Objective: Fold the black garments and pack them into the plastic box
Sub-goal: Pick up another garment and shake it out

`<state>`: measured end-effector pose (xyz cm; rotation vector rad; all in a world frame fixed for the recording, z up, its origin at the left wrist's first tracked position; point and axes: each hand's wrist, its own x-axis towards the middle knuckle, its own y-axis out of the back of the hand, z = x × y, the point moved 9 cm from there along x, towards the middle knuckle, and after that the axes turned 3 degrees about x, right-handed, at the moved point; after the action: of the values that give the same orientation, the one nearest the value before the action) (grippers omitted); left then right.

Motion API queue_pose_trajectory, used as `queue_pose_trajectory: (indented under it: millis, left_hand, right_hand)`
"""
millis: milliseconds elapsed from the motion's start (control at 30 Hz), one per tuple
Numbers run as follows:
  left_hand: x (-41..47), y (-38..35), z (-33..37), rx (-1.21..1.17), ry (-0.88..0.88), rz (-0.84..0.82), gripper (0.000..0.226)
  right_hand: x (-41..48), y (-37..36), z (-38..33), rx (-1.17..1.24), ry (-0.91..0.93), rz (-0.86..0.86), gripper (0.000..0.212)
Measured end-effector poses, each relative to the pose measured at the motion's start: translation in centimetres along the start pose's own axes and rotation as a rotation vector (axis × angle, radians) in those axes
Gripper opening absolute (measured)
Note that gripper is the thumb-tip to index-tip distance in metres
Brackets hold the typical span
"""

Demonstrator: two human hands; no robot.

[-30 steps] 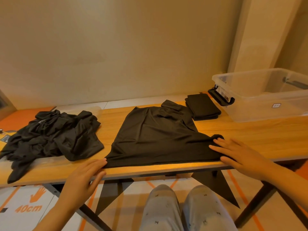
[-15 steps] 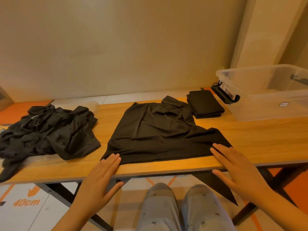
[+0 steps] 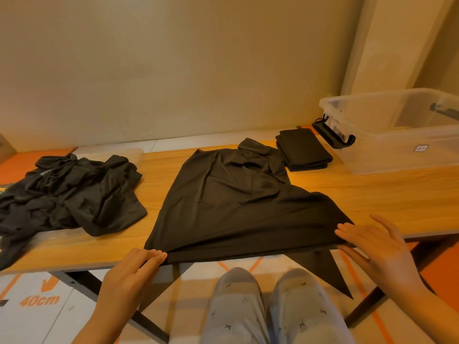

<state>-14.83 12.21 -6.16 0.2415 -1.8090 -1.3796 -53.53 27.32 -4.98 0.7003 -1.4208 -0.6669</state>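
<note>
Hands meet the near hem of a black garment (image 3: 236,202) that lies spread flat on the middle of the wooden table (image 3: 385,194), its hem along the table's near edge. The left hand (image 3: 131,274) pinches the hem's left corner with curled fingertips, and the cloth bunches into small ridges there. The right hand (image 3: 372,247) pinches the right corner, several fingers on top of the fabric and the thumb at the edge below, with the remaining fingers raised and spread. Between the two hands the hem runs in shallow folds.

To the left, apart from the spread piece, a crumpled pile of black garments (image 3: 69,192) sits on the table. At the far side, just beside the spread garment's top right corner, rests a folded stack (image 3: 304,150) of black cloth. The clear plastic box (image 3: 397,135) stands open on the table's right end, its black latch (image 3: 332,135) facing the stack. Grey-trousered knees (image 3: 236,306) show below the table edge.
</note>
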Motion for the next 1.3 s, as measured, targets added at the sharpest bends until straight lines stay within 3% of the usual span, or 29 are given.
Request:
queue_pose_trajectory:
  millis: [67,167,300,400,467,500,533,667,833,1033,1200,1300]
  left_hand:
    - [-0.1,0.2,0.1,0.045,-0.022,0.010,0.028]
    - [-0.2,0.2,-0.3,0.047,0.008,-0.098,0.066]
    - [-0.1,1.9,-0.5,-0.037,0.010,-0.119,0.071]
    - [0.3,2.7,-1.0,-0.112,0.003,-0.146,0.068]
    - [1.8,4.4,-2.1,-0.198,0.083,-0.075,0.033]
    - [2.6,4.9,-3.0,-0.218,0.113,-0.026,0.025]
    - [3.8,5.5,-3.3,-0.207,0.118,0.008,0.027]
    - [8.8,8.8,-3.9,-0.134,0.065,0.080,0.031]
    - [15.3,13.0,-6.2,-0.475,0.176,0.153,0.029]
    - [20.1,19.4,-9.5,-0.781,0.308,0.289,0.015]
    - [22.5,26.7,-10.0,-0.927,0.273,0.453,0.014]
    - [24.4,30.3,-9.9,-0.959,0.253,0.535,0.013]
  right_hand:
    - [-0.3,-0.3,-0.1,-0.006,0.005,-0.004,0.055]
    - [-0.3,-0.4,0.2,0.036,0.005,-0.059,0.053]
    - [0.2,0.8,0.8,0.119,0.001,-0.124,0.061]
    - [1.5,2.9,1.4,0.191,-0.052,-0.129,0.043]
    - [3.1,3.9,2.0,0.234,-0.063,-0.086,0.045]
    - [4.4,4.8,2.1,0.236,-0.094,-0.051,0.036]
    - [5.5,5.5,2.4,0.242,-0.135,-0.022,0.023]
    - [9.9,7.7,3.7,0.401,-0.254,-0.012,0.031]
    - [15.8,9.6,5.9,0.743,-0.362,0.002,0.022]
    - [21.5,16.2,6.9,0.931,-0.336,0.118,0.008]
    - [25.5,23.1,6.0,1.089,-0.235,0.242,0.034]
    - [28.0,26.0,6.9,1.096,-0.269,0.365,0.015]
